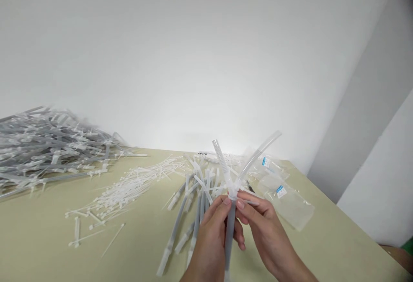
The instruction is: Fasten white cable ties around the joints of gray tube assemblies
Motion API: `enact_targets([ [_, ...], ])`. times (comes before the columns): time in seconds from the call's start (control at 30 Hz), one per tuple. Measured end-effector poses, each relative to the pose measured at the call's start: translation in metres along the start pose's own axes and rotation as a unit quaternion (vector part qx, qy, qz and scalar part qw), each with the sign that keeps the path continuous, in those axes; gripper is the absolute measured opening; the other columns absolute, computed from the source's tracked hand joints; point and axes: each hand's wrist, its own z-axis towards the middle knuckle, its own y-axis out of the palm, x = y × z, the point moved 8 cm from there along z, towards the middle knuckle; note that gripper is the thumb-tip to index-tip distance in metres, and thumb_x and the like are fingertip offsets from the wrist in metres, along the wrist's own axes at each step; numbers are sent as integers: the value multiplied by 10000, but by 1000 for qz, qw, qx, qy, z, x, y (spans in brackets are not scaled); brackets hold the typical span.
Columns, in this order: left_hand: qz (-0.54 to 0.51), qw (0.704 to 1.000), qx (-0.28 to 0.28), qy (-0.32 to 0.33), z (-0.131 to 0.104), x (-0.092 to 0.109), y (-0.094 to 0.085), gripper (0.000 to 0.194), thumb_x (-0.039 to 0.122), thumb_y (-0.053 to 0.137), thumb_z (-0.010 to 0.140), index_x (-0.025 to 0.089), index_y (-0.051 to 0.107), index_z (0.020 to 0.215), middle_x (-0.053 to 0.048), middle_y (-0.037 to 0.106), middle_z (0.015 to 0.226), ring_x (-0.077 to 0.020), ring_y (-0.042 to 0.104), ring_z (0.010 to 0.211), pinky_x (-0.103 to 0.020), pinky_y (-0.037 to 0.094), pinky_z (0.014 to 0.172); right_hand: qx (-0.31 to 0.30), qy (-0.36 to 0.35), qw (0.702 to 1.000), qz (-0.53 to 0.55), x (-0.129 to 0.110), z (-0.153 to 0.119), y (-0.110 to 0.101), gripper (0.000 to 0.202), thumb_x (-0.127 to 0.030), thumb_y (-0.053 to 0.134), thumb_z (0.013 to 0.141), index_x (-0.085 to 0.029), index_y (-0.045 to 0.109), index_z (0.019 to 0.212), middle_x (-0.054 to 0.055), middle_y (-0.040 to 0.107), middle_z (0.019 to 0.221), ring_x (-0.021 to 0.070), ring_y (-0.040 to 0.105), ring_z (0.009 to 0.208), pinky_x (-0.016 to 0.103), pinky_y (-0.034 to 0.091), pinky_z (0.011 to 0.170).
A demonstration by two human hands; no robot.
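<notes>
A grey tube (229,230) stands nearly upright between my hands, topped by a white Y-shaped connector (232,186). Two clear ribbed tubes (258,153) branch up from the connector, one leaning left and one right. My left hand (213,234) is closed round the grey tube, its thumb just below the connector. My right hand (264,230) pinches at the joint from the other side, where a thin white cable tie (250,201) sticks out to the right. Behind my left hand lie several grey tubes with white ends (176,232).
A large heap of grey tube assemblies (54,144) lies at the left against the wall (193,58). White cable ties (129,187) are spread on the yellowish table (135,256). Clear plastic bags with blue labels (295,209) lie at the right.
</notes>
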Motion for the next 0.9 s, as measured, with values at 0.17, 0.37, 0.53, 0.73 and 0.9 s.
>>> enact_targets([
  [0.17,7,1000,15,-12,1,-4,-6,290,407,490,850,144,547,743,-13,559,658,-72,429,427,-196,332,397,22,3,1000,-2,2,-1,-2,343,-365,579,836,-180,517,554,-40,378,582,118,469,441,246,376,368],
  [0.37,-14,1000,16,-10,0,-7,-3,272,413,531,835,157,518,743,0,565,655,-41,384,384,-177,233,368,76,-44,994,-69,-9,-1,-14,326,-317,646,800,-199,581,504,-10,461,569,174,496,866,246,352,835],
  [0.53,-22,1000,15,-12,-1,-8,0,300,431,563,809,156,515,698,8,557,628,-36,367,369,-177,215,355,90,-37,994,-54,-8,-4,-17,267,-361,662,775,-208,651,556,-7,491,576,188,506,836,271,364,819],
  [0.73,-39,999,20,-7,-1,-11,-4,321,458,617,759,169,501,680,18,555,601,-38,350,347,-185,207,341,157,-11,987,-39,-4,-14,-29,260,-418,740,675,-210,731,831,33,646,782,219,560,879,333,399,877],
  [0.9,-27,998,50,5,-8,1,-7,263,403,640,765,150,580,806,-12,581,681,-54,418,454,-183,292,406,207,-11,976,-69,2,-22,-45,384,-502,685,694,-215,714,948,89,679,1019,248,576,898,336,462,770],
])
